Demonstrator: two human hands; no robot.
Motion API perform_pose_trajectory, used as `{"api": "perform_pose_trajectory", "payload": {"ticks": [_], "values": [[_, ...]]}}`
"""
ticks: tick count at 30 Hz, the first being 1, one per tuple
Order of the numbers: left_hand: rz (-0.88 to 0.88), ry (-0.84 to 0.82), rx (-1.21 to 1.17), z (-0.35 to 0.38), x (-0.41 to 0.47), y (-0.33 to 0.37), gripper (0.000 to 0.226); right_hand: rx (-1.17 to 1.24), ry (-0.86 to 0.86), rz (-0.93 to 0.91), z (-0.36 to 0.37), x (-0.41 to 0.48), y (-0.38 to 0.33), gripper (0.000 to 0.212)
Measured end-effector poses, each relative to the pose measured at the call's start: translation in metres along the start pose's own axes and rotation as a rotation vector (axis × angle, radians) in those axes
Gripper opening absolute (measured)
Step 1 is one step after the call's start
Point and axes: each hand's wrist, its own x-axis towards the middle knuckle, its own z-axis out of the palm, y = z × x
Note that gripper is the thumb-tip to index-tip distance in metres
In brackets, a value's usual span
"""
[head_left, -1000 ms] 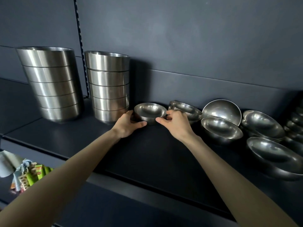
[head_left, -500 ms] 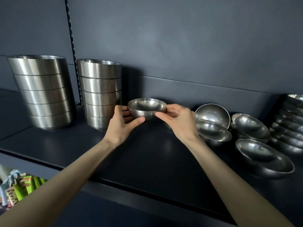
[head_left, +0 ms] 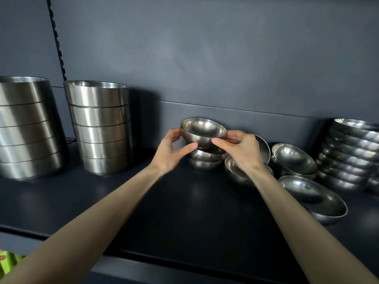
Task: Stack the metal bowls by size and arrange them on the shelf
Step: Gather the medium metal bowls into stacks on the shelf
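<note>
The small metal bowl (head_left: 204, 132) is round and shallow, of brushed steel with a dull shine, its mouth tipped a little toward the camera. It sits directly above the small stack (head_left: 205, 161) of like bowls on the dark shelf (head_left: 164, 212); whether its base touches the top of the small stack cannot be told. The left hand (head_left: 172, 152) pinches the bowl's left side, thumb on the lower front wall and curled fingers up at the rim. The right hand (head_left: 244, 150) pinches the right side the same way, thumb in front, fingers behind the rim. Both hands are partly closed, no wider than the bowl itself. Left of the small stack stand two tall stacks (head_left: 100, 128) of straight-sided bowls. Right of the small stack lie loose bowls (head_left: 293, 158), and further right a leaning pile of shallow bowls (head_left: 352, 152)
</note>
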Motion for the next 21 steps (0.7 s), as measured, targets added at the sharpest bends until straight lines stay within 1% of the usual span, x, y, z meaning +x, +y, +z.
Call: {"api": "perform_pose_trajectory", "payload": {"ticks": [2,5,10,16,21], "values": [[-0.009,-0.012,-0.016,0.003,0.003,-0.005,0.048,-0.01,0.005,0.013,-0.002,0.003,0.003,0.029],[-0.052,-0.044,-0.031,0.007,0.006,-0.012,0.052,-0.011,0.001,0.022,-0.006,0.004,0.006,0.028],[-0.118,-0.123,-0.064,0.01,0.008,-0.022,0.067,-0.067,-0.019,0.029,-0.007,0.004,0.016,0.031],[-0.108,-0.14,-0.05,0.015,0.004,-0.022,0.065,-0.123,-0.045,0.049,-0.009,0.005,0.024,0.024],[-0.101,-0.124,-0.033,0.01,0.001,-0.023,0.069,-0.156,-0.057,0.057,-0.006,0.003,0.022,0.026]]}}
